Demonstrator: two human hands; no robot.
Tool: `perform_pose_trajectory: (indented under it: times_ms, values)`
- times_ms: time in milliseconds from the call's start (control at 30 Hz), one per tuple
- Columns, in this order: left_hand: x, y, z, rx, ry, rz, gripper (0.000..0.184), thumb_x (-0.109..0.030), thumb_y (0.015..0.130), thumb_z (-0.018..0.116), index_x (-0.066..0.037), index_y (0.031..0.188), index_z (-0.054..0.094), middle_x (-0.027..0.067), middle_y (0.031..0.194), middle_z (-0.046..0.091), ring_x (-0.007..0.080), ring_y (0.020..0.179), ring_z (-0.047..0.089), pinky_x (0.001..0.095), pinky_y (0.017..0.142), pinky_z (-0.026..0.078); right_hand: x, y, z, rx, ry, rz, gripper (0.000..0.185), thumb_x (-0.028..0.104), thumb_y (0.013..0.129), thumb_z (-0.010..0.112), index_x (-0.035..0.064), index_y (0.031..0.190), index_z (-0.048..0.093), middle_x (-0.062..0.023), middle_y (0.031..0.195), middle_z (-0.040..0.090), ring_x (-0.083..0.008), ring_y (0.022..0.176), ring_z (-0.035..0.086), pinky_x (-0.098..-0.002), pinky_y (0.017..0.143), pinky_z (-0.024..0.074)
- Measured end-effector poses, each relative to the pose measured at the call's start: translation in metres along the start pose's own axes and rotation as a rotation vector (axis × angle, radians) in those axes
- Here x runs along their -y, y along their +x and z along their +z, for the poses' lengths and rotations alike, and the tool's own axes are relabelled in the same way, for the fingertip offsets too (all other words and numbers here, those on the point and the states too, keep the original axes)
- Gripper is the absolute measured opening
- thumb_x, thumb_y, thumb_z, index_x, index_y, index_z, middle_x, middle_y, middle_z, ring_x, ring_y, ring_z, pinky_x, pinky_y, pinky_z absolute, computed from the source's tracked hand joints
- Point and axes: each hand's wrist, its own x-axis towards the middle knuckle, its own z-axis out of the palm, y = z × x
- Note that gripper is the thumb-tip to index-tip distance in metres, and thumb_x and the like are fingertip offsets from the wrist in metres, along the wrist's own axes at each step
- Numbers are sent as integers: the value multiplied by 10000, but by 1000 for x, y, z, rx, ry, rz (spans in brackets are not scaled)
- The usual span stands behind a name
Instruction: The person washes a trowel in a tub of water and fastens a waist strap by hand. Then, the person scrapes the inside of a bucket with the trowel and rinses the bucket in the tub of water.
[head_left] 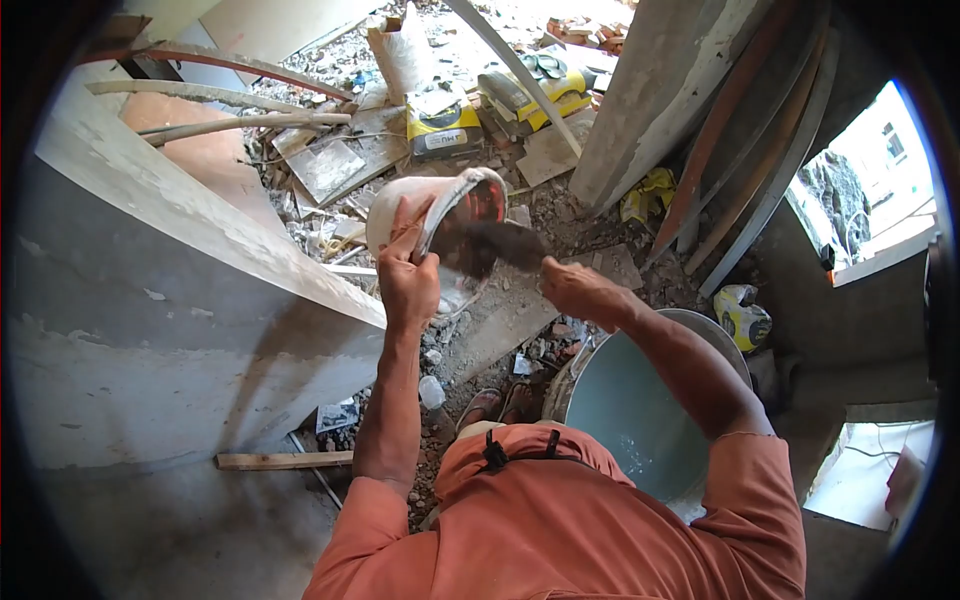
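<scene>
My left hand (408,285) is closed around the rim of a whitish bucket (395,205), which is tipped on its side with its mouth toward the right. The bucket's inside looks dark and reddish. In my right hand (585,293), the fingers are wrapped round the handle end of a trowel (510,245). Its dark blade is smeared by motion and reaches into the bucket's mouth; whether it touches the wall I cannot tell. Below my right forearm stands a large round drum (566,395) holding greyish-blue water (625,410).
Rubble (440,345) covers the floor around my feet (483,405). Yellow and grey bags (443,125) lie ahead. A curved plastered wall (200,330) rises on the left, a concrete column (660,100) on the right. Bent strips (765,150) lean beside it. A wooden batten (285,460) lies at lower left.
</scene>
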Motion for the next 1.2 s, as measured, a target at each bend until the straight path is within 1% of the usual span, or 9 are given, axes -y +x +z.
perform_pose_trajectory:
  times_ms: [133,300,400,667,767,833,900,1067,1200]
  values:
    - [23,-11,1,44,122,19,736,188,678,415,-90,1333,601,143,1512,417,228,1440,321,324,1146,283,15,-9,-12,268,93,124,363,308,987,463,0,1176,480,-179,867,655,-249,684,674,-429,586,534]
    - [13,-11,-2,26,222,30,753,185,690,424,-143,1345,600,128,1516,417,236,1439,326,333,1138,298,14,-16,-47,-168,-382,-1,214,191,973,456,6,1076,489,-254,887,649,-305,735,695,-457,604,543]
    - [-6,-3,-2,17,109,133,676,176,699,434,-116,1269,650,14,1355,602,229,1442,333,508,1196,75,10,-15,-47,-363,-470,47,142,136,965,448,21,1039,486,-285,861,639,-338,742,691,-468,611,546]
    - [13,-9,5,31,104,178,719,175,680,418,-76,1327,606,53,1434,534,161,1420,355,286,1099,295,6,-30,-31,233,174,119,352,330,991,477,-4,1098,504,-187,814,659,-295,680,670,-433,576,528]
    - [9,-16,10,25,97,74,670,169,705,430,-99,1283,638,42,1376,585,229,1435,349,505,1192,71,-14,-21,-46,175,85,-59,356,322,991,466,-9,1115,508,-171,816,661,-266,668,666,-428,559,526]
    - [4,-16,10,57,137,76,640,158,724,441,-89,1280,637,53,1359,597,238,1428,361,507,1190,83,-10,-24,-46,-50,-74,-83,272,288,991,473,33,1084,484,-226,836,627,-372,717,654,-480,611,514]
    - [6,-15,12,71,214,223,675,173,703,423,-65,1303,620,69,1426,538,190,1398,402,290,1103,314,-11,-23,-44,-339,-310,118,224,255,990,466,43,1061,477,-211,756,631,-394,649,644,-497,576,519]
    - [16,-17,19,38,169,276,644,171,702,421,-27,1281,620,99,1402,555,223,1414,382,357,1146,280,10,-46,-47,119,66,2,209,204,979,450,3,1018,494,-220,839,662,-410,763,662,-483,660,529]
    - [15,-23,18,38,145,172,611,170,720,448,-63,1247,649,55,1359,597,236,1406,398,476,1198,126,-2,-46,-68,-137,-296,11,191,197,972,459,16,1015,504,-220,839,657,-418,742,664,-485,653,543]
